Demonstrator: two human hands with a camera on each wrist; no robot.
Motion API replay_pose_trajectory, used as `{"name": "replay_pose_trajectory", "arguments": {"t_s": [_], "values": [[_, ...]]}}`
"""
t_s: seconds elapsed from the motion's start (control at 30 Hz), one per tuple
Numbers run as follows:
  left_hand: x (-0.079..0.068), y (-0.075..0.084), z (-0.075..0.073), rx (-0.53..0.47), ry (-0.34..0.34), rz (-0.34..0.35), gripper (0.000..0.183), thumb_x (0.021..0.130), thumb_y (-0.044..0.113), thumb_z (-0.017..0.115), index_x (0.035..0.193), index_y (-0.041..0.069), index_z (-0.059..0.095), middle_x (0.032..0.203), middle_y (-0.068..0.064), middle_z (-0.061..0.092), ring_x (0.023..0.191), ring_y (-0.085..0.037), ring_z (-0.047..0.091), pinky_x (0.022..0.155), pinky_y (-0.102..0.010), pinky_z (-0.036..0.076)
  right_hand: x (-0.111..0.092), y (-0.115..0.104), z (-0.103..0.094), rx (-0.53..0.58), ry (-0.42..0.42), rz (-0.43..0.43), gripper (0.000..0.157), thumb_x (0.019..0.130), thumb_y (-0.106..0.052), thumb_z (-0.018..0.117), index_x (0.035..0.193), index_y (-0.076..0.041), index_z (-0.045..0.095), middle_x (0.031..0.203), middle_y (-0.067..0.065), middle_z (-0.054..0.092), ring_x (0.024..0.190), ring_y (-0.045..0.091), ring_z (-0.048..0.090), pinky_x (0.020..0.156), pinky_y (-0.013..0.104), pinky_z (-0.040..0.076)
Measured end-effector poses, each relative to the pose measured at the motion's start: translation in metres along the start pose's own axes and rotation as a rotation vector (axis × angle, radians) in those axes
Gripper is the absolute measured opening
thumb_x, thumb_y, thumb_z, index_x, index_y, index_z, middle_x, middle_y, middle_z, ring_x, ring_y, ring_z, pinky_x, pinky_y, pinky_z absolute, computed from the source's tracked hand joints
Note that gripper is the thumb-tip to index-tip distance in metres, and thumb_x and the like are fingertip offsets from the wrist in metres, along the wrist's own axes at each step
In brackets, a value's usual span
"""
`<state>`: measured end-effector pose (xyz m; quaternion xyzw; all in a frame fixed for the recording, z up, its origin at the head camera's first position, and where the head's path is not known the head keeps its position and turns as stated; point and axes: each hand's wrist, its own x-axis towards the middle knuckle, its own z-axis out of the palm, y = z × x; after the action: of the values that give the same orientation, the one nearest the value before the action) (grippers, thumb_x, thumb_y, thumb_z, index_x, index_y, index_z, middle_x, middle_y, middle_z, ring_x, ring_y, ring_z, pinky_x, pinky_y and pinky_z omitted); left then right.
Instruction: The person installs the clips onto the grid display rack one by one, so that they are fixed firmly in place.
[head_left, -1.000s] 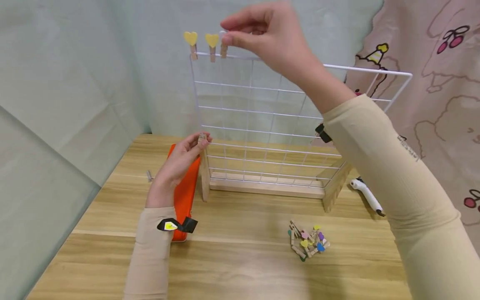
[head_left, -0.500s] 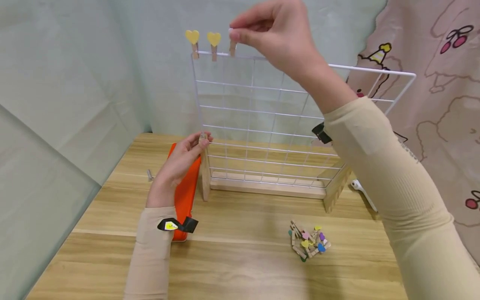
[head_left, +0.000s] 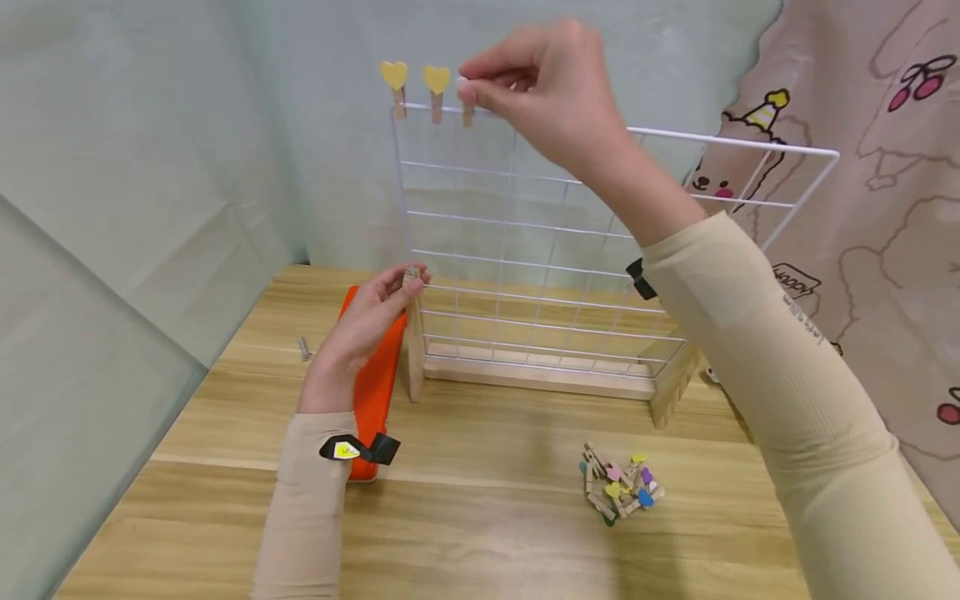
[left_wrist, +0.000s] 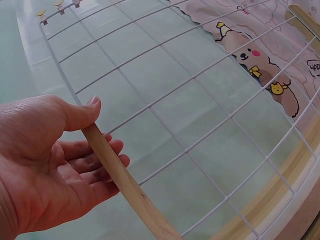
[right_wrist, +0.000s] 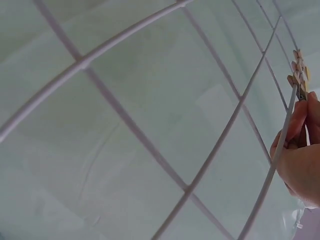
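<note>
A white wire grid rack [head_left: 525, 225] stands upright in a wooden base [head_left: 540, 379]. Two small clothespins topped with yellow hearts, one of them the outer clothespin [head_left: 394, 77], stand on the left end of its top rail. Beside them my right hand [head_left: 562, 92] pinches a wooden clothespin [head_left: 468, 115] with a white top, its lower end at the rail; in the right wrist view the fingers partly hide it. My left hand [left_wrist: 60, 155] grips the wooden side post [left_wrist: 117, 167] of the stand between thumb and fingers.
A pile of heart clothespins [head_left: 618, 485] in several colours lies on the wooden table [head_left: 465, 533], front right. An orange case [head_left: 375, 400] lies under the left forearm, near a small screw-like metal piece [head_left: 303, 348]. A patterned pink cloth [head_left: 885, 250] hangs behind.
My right hand has moved slightly right along the top rail, away from the second yellow-heart clothespin, then lowered with the white-topped clothespin. The left hand keeps its hold on the post.
</note>
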<state>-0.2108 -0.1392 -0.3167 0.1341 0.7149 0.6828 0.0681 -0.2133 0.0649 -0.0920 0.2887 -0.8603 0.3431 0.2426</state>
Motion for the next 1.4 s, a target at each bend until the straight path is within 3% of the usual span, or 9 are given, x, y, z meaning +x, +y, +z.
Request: {"name": "replay_pose_trajectory", "arguments": {"t_s": [0.37, 0.67, 0.83, 0.93, 1.1, 1.23, 1.4], "values": [[0.001, 0.001, 0.002, 0.009, 0.001, -0.002, 0.054, 0.084, 0.038, 0.052, 0.13, 0.013, 0.038, 0.129, -0.002, 0.043, 0.12, -0.014, 0.037, 0.104, -0.036, 0.023, 0.003, -0.002, -0.004, 0.097, -0.057, 0.136, 0.027, 0.072, -0.029, 0.065, 0.093, -0.012, 0.069, 0.092, 0.001, 0.066, 0.077, 0.008, 0.06, 0.072, 0.018, 0.047], [0.001, 0.0, 0.002, 0.0, -0.017, 0.0, 0.053, 0.083, 0.039, 0.052, 0.129, 0.014, 0.04, 0.128, -0.003, 0.044, 0.12, -0.015, 0.037, 0.104, -0.036, 0.023, 0.0, 0.001, -0.01, -0.076, -0.097, 0.056, 0.031, 0.076, -0.034, 0.062, 0.099, -0.014, 0.066, 0.092, -0.001, 0.064, 0.078, 0.007, 0.054, 0.071, 0.016, 0.042], [0.001, 0.001, 0.001, 0.003, -0.005, -0.01, 0.054, 0.083, 0.041, 0.053, 0.129, 0.015, 0.039, 0.129, -0.003, 0.043, 0.12, -0.014, 0.036, 0.104, -0.035, 0.024, -0.016, 0.002, -0.016, -0.152, -0.002, -0.099, 0.031, 0.078, -0.033, 0.061, 0.102, -0.014, 0.065, 0.094, -0.004, 0.062, 0.085, 0.002, 0.052, 0.077, 0.013, 0.04], [0.002, 0.002, -0.001, -0.009, 0.009, -0.01, 0.054, 0.083, 0.039, 0.053, 0.128, 0.014, 0.04, 0.128, -0.003, 0.044, 0.12, -0.014, 0.037, 0.103, -0.034, 0.025, -0.038, 0.007, -0.015, -0.087, 0.093, -0.245, 0.025, 0.079, -0.024, 0.063, 0.098, -0.008, 0.066, 0.091, 0.0, 0.063, 0.083, 0.005, 0.054, 0.075, 0.016, 0.042], [0.002, 0.004, -0.003, -0.023, 0.018, -0.006, 0.052, 0.083, 0.038, 0.053, 0.128, 0.014, 0.04, 0.128, -0.004, 0.044, 0.12, -0.014, 0.037, 0.103, -0.035, 0.025, -0.096, 0.027, -0.005, 0.045, 0.17, -0.367, 0.021, 0.074, -0.009, 0.068, 0.094, 0.0, 0.065, 0.086, 0.006, 0.065, 0.077, 0.01, 0.056, 0.07, 0.022, 0.044], [0.002, 0.004, -0.003, -0.03, 0.01, -0.006, 0.052, 0.083, 0.037, 0.053, 0.128, 0.014, 0.04, 0.128, -0.003, 0.044, 0.119, -0.014, 0.037, 0.103, -0.034, 0.025, -0.152, 0.059, 0.012, 0.019, 0.081, -0.298, 0.026, 0.072, -0.006, 0.069, 0.097, -0.004, 0.064, 0.09, 0.003, 0.065, 0.078, 0.01, 0.057, 0.068, 0.021, 0.045], [-0.001, 0.004, -0.006, -0.029, 0.021, -0.013, 0.051, 0.083, 0.036, 0.053, 0.128, 0.014, 0.041, 0.128, -0.003, 0.044, 0.12, -0.014, 0.037, 0.103, -0.035, 0.025, -0.223, 0.106, 0.036, -0.019, -0.113, -0.093, 0.025, 0.077, -0.013, 0.066, 0.102, -0.014, 0.063, 0.094, -0.002, 0.063, 0.082, 0.008, 0.056, 0.068, 0.026, 0.048]]}}
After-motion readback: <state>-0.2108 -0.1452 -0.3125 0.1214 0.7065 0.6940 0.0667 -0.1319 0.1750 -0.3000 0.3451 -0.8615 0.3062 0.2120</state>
